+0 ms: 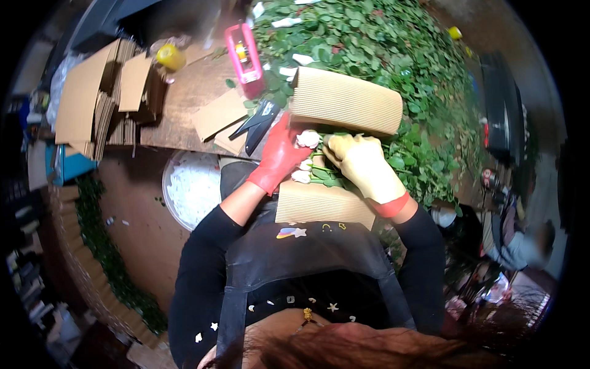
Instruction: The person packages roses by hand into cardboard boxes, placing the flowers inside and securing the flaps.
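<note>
My left hand, in a red glove, is beside a white rose bloom; its thumb is near the petals. Some of its fingers are hidden by the raised flap of corrugated cardboard. My right hand wears a cream glove over a red one, whose cuff shows. Its fingers curl around green rose stems just right of that bloom. Below, more pale roses with leaves lie on the near flap of corrugated cardboard, against my dark apron.
A pink tape dispenser, black stapler and flat cardboard pieces lie on the wooden table. Leafy stems cover its far right. Cardboard stacks stand left. Below is a basin of white material. Someone is at right.
</note>
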`<state>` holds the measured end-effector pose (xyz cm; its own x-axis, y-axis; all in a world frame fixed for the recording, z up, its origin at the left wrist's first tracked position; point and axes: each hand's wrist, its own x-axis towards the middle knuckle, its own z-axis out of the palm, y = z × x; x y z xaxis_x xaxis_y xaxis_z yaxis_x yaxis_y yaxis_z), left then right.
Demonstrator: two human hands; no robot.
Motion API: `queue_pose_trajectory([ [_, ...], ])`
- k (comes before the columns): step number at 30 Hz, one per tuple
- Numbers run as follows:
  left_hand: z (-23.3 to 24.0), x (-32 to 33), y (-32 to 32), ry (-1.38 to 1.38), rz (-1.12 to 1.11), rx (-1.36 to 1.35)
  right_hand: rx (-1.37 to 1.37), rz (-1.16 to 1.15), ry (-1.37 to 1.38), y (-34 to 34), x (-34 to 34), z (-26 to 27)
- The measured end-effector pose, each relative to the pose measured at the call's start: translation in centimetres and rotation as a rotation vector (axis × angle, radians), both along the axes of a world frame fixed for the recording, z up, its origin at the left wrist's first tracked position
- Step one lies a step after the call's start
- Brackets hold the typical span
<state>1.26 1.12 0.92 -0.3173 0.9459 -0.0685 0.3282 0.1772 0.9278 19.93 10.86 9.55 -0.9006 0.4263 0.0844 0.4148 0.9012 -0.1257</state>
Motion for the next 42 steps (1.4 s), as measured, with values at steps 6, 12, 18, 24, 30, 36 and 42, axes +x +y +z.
queue_pose_trajectory([
  [6, -1.0, 0.3, 0.2, -0.215, -0.014, -0.046, 0.053, -0.106, -0.193, 0.8, -1.4, -3.4],
  [12, -3.3, -0.4, -0.2, -0.122, -0.034, -0.042, 0.075, -0.166, -0.101, 0.2, -1.0, -3.5],
  [18, -3.3, -0.3, -0.5, -0.204, 0.003, -0.055, 0.109, -0.127, -0.141, -0.1, -2.2, -3.5],
  [24, -3.3, -0.1, -1.0, -0.047, 0.025, -0.086, -0.066, -0.209, -0.499, -0.6, -4.3, -3.3],
  [30, -3.1, -0.3, -0.8, -0.213, 0.025, -0.173, -0.004, -0.119, -0.245, -0.6, -4.1, -6.9],
  [36, -2.3, -0.2, -0.8, -0.131, 0.005, -0.180, 0.108, -0.107, -0.238, -2.2, -3.7, -2.7],
  [42, -1.4, 0.3, -0.3, -0.117, -0.017, -0.107, -0.152, -0.081, -0.263, -0.1, -3.1, 1.1],
])
